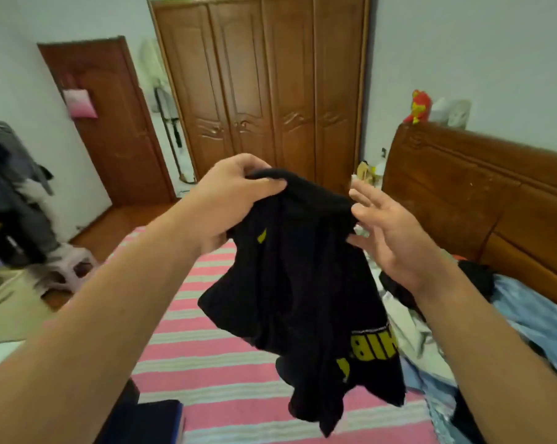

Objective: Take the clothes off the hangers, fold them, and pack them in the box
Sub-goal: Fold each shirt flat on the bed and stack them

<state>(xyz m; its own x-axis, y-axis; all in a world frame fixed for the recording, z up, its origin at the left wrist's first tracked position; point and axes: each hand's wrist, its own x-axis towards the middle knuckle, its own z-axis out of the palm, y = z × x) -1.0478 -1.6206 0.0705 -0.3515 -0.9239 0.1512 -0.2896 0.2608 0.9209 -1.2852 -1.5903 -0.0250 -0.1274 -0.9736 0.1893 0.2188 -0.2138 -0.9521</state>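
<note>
Far left: dark and grey clothes (11, 187) heaped or hanging, blurred, above a pale pink plastic stool (67, 267) with cut-out sides. Below these, a cream-coloured box (5, 302), only partly in view, contents not visible. Behind, a brown wooden door (110, 123) with a small pink pouch (80, 104) hung on it.

Left of centre: left hand (229, 203) raised over the bed, fingers and thumb curled tight round the top edge of a black garment (296, 283). Soft, limp cloth, bunched and hanging free in the air above the pink, white and grey striped bedsheet (219, 363), not touching it. A small yellow mark near the top; lower down, large yellow block letters seen reversed, readable only as "HIB", under a thin line of tiny print too small to make out. Behind, a tall wardrobe (264, 91) of glossy brown wood with four carved panel doors.

Right of centre: right hand (395, 232) at the garment's other top corner, fingers spread and nearly straight, tips against the cloth, not clenched.

Right: a carved wooden headboard (482, 200) with a red and yellow toy (419, 105) on top. Below, a loose pile of clothes (463, 341) on the bed, black, white and light blue.
</note>
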